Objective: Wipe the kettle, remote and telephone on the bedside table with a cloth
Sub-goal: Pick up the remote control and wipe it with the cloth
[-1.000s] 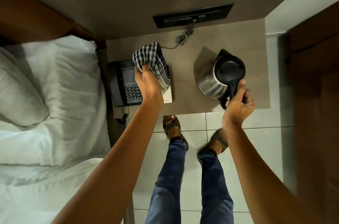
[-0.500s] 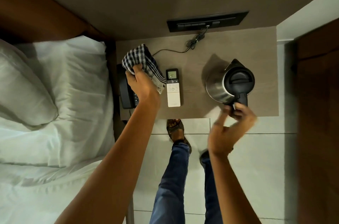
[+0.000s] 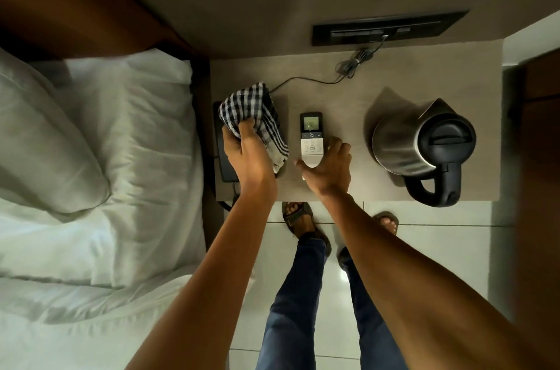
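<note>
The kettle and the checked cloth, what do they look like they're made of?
Kettle: the body looks like brushed stainless steel, given its soft grey streaked reflections; the lid and handle look like matte black plastic. Cloth: soft woven fabric, probably cotton, with a dark-and-white check; it bunches and folds in the left hand.

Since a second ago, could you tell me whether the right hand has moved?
Yes. The right hand left the kettle handle and moved left along the bedside table, now reaching the remote.
</note>
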A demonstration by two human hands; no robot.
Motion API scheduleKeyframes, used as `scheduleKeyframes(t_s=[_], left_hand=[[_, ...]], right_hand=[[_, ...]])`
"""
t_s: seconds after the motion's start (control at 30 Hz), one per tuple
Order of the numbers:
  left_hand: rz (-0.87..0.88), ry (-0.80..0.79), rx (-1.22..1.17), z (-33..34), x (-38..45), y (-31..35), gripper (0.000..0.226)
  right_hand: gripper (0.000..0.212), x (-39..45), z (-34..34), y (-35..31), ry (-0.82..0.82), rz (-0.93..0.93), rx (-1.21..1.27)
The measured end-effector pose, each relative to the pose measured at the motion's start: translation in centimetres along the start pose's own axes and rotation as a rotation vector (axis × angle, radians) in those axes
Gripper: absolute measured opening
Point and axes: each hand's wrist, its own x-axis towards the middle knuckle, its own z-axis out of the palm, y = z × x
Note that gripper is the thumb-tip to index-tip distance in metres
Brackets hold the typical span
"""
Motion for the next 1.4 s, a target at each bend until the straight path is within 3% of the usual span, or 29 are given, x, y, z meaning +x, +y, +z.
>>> scheduleKeyframes(t_s=[0.33,0.47,0.63,0.8,0.93,1.1,1.27,1.4], left_hand=[[0.017,-0.015,-0.005,0.5,0.7,-1.5,0.028],[0.102,-0.04,0.043,0.9,0.6,-1.3,0.037],[0.255,-0.065,0.166,0.8,0.5,-0.5,0.031],[0.494,-0.113,0.388,1.1,0.2,0.2,0.033],[0.757,-0.233,0.713,2.5,0.6,-0.6,0.014],[0.894,-0.448,1.158,4.5,0.7,-2.1,0.052],[0.983,-0.428,1.154,1.4,-0.9,-4.4,0.051],[1.005,-0.468,1.119,-0.3,-2.3,-4.4,0.047]], right_hand=[[0.091,1.3,1.7,-0.2,0.001,-0.045,0.057],[0.073,1.9,1.8,0.2,-0.101,-0.02,0.325],[0.066,1.6,0.9,0.6,-0.232,-0.009,0.759],[0.045,1.0,-1.7,-0.7,-0.359,0.143,1.12],[0.066,0.8,-3.7,-1.4,-0.458,0.232,1.338],[0.049,0.9,-4.4,-2.4,-0.47,0.241,1.407],[0.045,1.2,-5.3,-2.3,-0.559,0.216,1.478],[0.06,0.8,-5.0,-2.0,-0.614,0.269,1.603]])
